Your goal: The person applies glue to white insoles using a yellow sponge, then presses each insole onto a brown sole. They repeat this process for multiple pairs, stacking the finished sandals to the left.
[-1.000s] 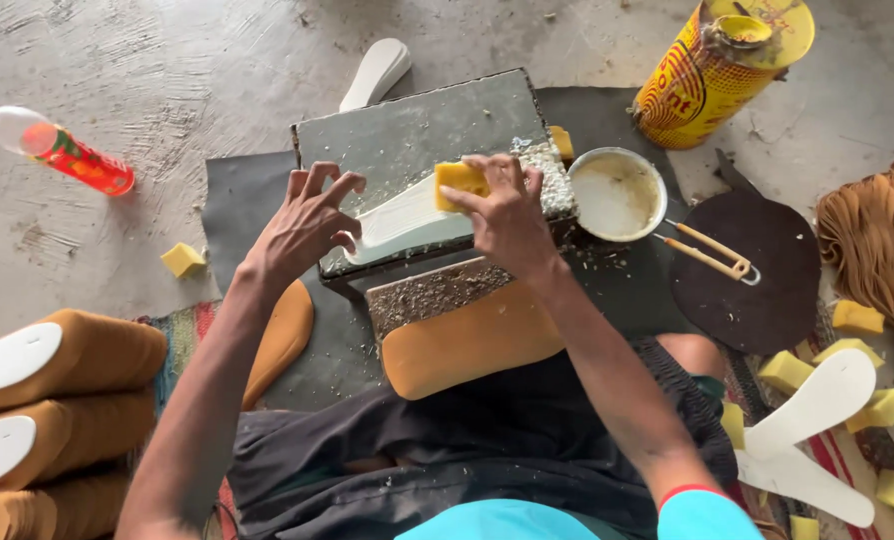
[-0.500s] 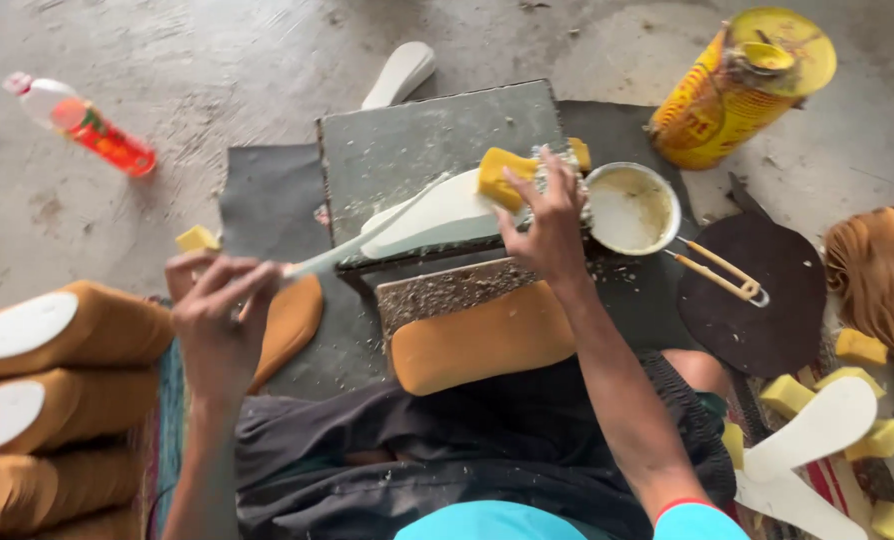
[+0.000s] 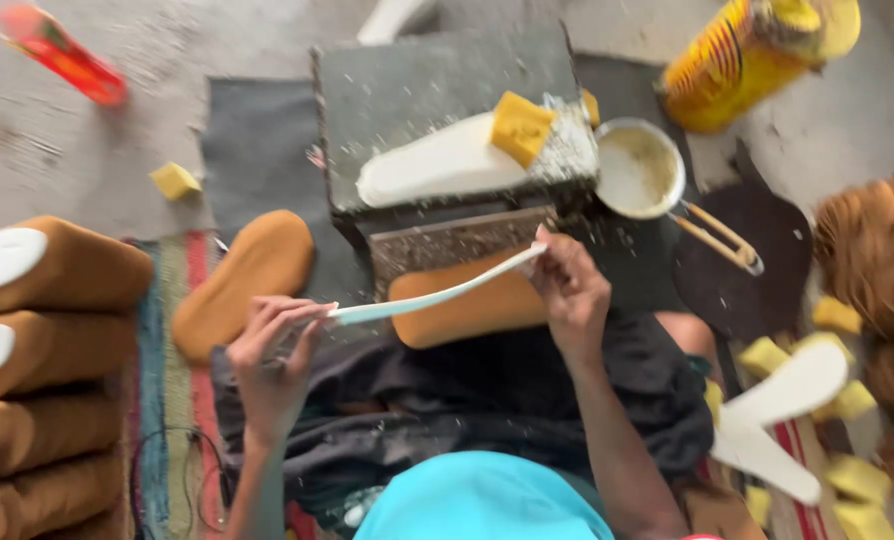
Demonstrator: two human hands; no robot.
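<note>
In the middle of the frame the person holds a thin white sole (image 3: 437, 293) edge-on between both hands, so it shows as a slim pale strip running from lower left to upper right above the lap. The left hand (image 3: 272, 360) has its grip pinched on the lower left end of the sole, fingers curled around it, and the right hand (image 3: 567, 285) has its grip pinched on the upper right end. Just above them, in the upper middle, stands a grey block (image 3: 437, 95) speckled with crumbs, and on it lies another white sole (image 3: 432, 165) with a yellow sponge (image 3: 520, 127) resting on its right end. Right of the block sits a small round bowl (image 3: 639, 170) of pale glue, and a yellow can (image 3: 747, 60) stands in the upper right corner. A tan sole (image 3: 467, 310) lies flat under the held one, and a second tan sole (image 3: 247, 275) lies to the left. Brown shoe pieces (image 3: 47, 350) with white insides are stacked at the left edge. A red bottle (image 3: 62, 55) lies blurred on the floor in the upper left.
</note>
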